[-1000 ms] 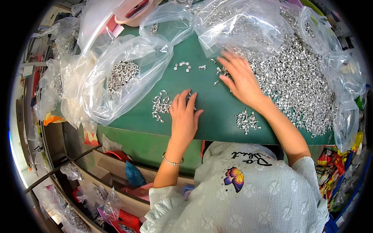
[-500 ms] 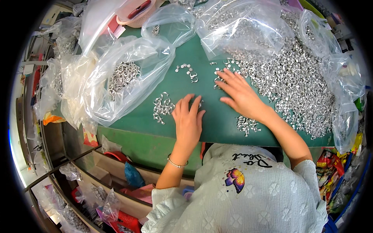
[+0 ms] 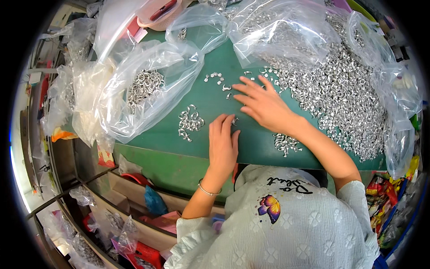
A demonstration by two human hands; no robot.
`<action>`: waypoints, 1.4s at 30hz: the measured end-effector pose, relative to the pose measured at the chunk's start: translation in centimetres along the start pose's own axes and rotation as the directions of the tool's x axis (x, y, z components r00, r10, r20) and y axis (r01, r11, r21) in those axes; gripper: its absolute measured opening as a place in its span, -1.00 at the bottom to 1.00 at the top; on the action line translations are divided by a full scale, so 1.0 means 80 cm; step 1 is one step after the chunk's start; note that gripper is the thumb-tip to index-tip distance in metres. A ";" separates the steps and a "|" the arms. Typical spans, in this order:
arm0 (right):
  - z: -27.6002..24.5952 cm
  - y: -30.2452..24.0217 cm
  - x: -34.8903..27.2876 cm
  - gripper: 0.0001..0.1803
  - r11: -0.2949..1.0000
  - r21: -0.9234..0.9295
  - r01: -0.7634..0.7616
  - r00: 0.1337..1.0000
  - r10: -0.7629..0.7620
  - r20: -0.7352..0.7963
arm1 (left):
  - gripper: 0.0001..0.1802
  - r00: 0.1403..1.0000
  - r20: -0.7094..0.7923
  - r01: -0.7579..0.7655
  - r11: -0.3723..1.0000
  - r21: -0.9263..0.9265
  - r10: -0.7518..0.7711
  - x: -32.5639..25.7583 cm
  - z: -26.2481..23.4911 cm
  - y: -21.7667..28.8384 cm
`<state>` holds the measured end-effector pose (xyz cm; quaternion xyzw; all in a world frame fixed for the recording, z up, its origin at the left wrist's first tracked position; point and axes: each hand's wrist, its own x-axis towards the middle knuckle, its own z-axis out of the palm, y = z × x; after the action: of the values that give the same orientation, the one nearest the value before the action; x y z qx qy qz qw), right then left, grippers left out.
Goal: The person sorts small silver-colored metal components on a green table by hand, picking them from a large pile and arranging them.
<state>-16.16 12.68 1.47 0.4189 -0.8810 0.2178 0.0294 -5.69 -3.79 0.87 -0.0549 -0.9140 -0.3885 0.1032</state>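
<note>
My left hand [image 3: 222,143] lay flat, palm down, on the green mat [image 3: 210,101], fingers extended and close together, pinching nothing; its fingertips [image 3: 226,119] touched a single small silver metal part [image 3: 234,120] at the mat's centre. My right hand [image 3: 264,105] rested palm down just beyond it, fingers spread and pointing to my left, likewise gripping nothing; its fingertips lay near a few loose parts [image 3: 226,87]. The two hands were close together, the right wrist passing just behind the left fingertips. A small sorted cluster [image 3: 190,122] of the same parts sat on the mat just left of my left hand, and another little cluster [image 3: 286,143] lay beside my right forearm. The large heap of silver parts [image 3: 345,89] covered the mat to my right, spread over clear plastic. A clear plastic bag [image 3: 148,89] holding a batch of ring-shaped parts lay at the mat's left edge, well apart from both hands. A thin bracelet [image 3: 208,192] circled my left wrist.
</note>
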 end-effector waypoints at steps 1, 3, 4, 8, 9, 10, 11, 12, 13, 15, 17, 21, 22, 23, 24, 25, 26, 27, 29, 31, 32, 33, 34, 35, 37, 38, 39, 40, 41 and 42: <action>-0.003 0.007 -0.005 -0.66 0.998 0.051 -0.038 0.998 0.040 -0.041 | -0.53 1.000 -0.012 0.012 1.000 0.007 -0.012 0.001 0.000 -0.001; -0.007 0.010 -0.003 -0.72 0.992 0.116 -0.048 0.984 0.067 -0.164 | -0.51 0.999 -0.032 0.032 0.999 0.022 -0.032 0.002 -0.001 0.001; -0.003 0.007 0.002 -0.71 0.991 0.127 -0.032 0.983 0.054 -0.177 | -0.50 0.999 -0.025 0.032 0.999 0.034 -0.031 0.004 -0.001 0.002; 0.020 -0.001 0.031 -0.71 0.999 0.000 0.048 0.979 -0.047 -0.197 | -0.48 0.999 0.024 0.026 0.999 0.043 -0.027 0.013 0.006 0.003; 0.024 0.000 0.035 -0.72 0.995 -0.071 0.074 0.979 -0.086 -0.185 | -0.47 0.999 0.041 0.032 0.999 0.036 -0.033 0.013 0.006 0.003; 0.024 0.002 0.035 -0.75 0.996 -0.054 0.073 0.984 -0.081 -0.161 | -0.46 0.999 0.013 0.036 0.999 0.026 -0.036 0.012 0.004 0.005; 0.025 0.006 0.032 -0.77 0.997 -0.038 0.072 0.988 -0.076 -0.132 | -0.45 0.999 -0.014 0.043 0.999 0.011 -0.043 0.010 0.003 0.006; 0.025 0.009 0.029 -0.80 0.997 -0.022 0.069 0.992 -0.071 -0.103 | -0.44 0.998 -0.040 0.049 0.999 -0.004 -0.049 0.007 0.002 0.007; 0.023 0.007 0.021 -0.82 0.997 0.006 0.074 0.997 -0.074 -0.027 | -0.42 0.996 -0.044 0.080 0.996 -0.031 -0.081 0.004 0.001 0.006; 0.012 -0.010 0.002 -0.86 0.994 0.065 0.084 0.988 -0.092 0.127 | -0.39 0.987 -0.055 0.145 0.986 -0.087 -0.151 -0.003 -0.001 0.000; 0.003 -0.014 -0.008 -0.86 0.973 0.196 0.124 0.992 -0.120 -0.031 | -0.39 0.995 -0.067 0.069 0.997 -0.024 -0.071 -0.001 -0.002 0.000; -0.009 0.008 -0.015 -0.79 0.971 0.234 -0.056 0.956 0.120 -0.268 | -0.46 0.998 0.038 -0.050 0.986 0.161 0.045 0.013 -0.004 0.012; -0.013 0.011 -0.014 -0.77 0.960 0.250 -0.126 0.942 0.195 -0.274 | -0.49 0.998 0.042 -0.053 0.984 0.172 0.047 0.014 0.000 0.010; -0.018 0.004 -0.011 -0.71 0.978 0.192 -0.078 0.954 0.129 -0.269 | -0.52 0.997 0.048 -0.063 0.981 0.183 0.055 0.015 0.006 0.006; -0.017 0.004 -0.014 -0.71 0.990 0.133 -0.044 0.971 0.073 -0.227 | -0.54 0.997 0.054 -0.072 0.978 0.194 0.063 0.015 0.010 0.002; -0.013 0.005 -0.017 -0.71 0.997 0.074 -0.006 0.983 0.020 -0.181 | -0.57 0.998 0.047 -0.051 0.989 0.140 0.045 0.013 0.013 -0.001; -0.010 0.007 -0.020 -0.71 0.999 0.022 0.036 0.991 -0.033 -0.130 | -0.59 0.999 0.040 -0.027 0.996 0.088 0.024 0.010 0.015 -0.005; -0.010 0.017 -0.024 -0.76 0.998 0.067 0.005 0.993 0.003 -0.114 | -0.61 0.999 0.035 -0.003 0.999 0.035 0.002 0.007 0.015 -0.008; -0.018 0.038 -0.033 -0.79 0.991 0.115 -0.064 0.991 0.077 -0.108 | -0.63 1.000 0.025 0.007 1.000 -0.022 -0.006 0.003 0.014 -0.012; -0.021 0.047 -0.036 -0.84 0.973 0.200 -0.118 0.973 0.153 -0.173 | -0.64 1.000 0.023 -0.007 1.000 -0.011 0.007 0.000 0.010 -0.009; -0.021 0.048 -0.036 -0.84 0.967 0.223 -0.121 0.962 0.170 -0.216 | -0.65 0.999 0.026 -0.027 0.999 0.027 0.026 0.000 0.006 -0.002; -0.020 0.048 -0.035 -0.84 0.961 0.246 -0.122 0.948 0.187 -0.257 | -0.66 0.999 0.031 -0.047 0.997 0.066 0.045 0.000 0.003 0.002; -0.020 0.047 -0.034 -0.83 0.955 0.269 -0.123 0.932 0.204 -0.298 | -0.65 0.999 0.017 -0.037 0.996 0.084 0.036 0.001 0.003 0.005; -0.025 0.040 -0.031 -0.82 0.973 0.130 -0.192 0.930 0.223 -0.291 | -0.64 1.000 0.003 -0.026 0.994 0.104 0.026 0.001 0.002 0.008; -0.018 0.030 -0.022 -0.79 0.966 0.018 -0.258 0.905 0.248 -0.346 | -0.61 1.000 0.004 -0.022 0.993 0.117 0.022 0.001 0.001 0.007; -0.012 0.026 -0.018 -0.78 0.955 -0.036 -0.294 0.890 0.260 -0.375 | -0.60 0.999 0.022 -0.032 0.993 0.110 0.030 0.000 0.002 0.003; -0.006 0.019 -0.018 -0.80 0.957 -0.042 -0.288 0.917 0.264 -0.298 | -0.59 0.999 0.039 -0.041 0.994 0.102 0.037 -0.001 0.003 0.000; 0.000 0.014 -0.021 -0.81 0.970 -0.052 -0.238 0.941 0.217 -0.261 | -0.58 0.998 0.044 -0.044 0.996 0.080 0.040 -0.002 0.004 -0.003; 0.006 0.008 -0.023 -0.81 0.981 -0.060 -0.184 0.961 0.166 -0.221 | -0.58 0.998 0.047 -0.045 0.997 0.058 0.042 -0.004 0.006 -0.006; 0.008 0.004 -0.025 -0.82 0.989 -0.067 -0.129 0.977 0.115 -0.180 | -0.57 0.998 0.050 -0.046 0.998 0.036 0.044 -0.004 0.006 -0.008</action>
<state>-14.98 14.03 0.32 0.3415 -0.9069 0.2208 0.1100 -5.55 -3.87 0.05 -0.0830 -0.9218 -0.3676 0.0903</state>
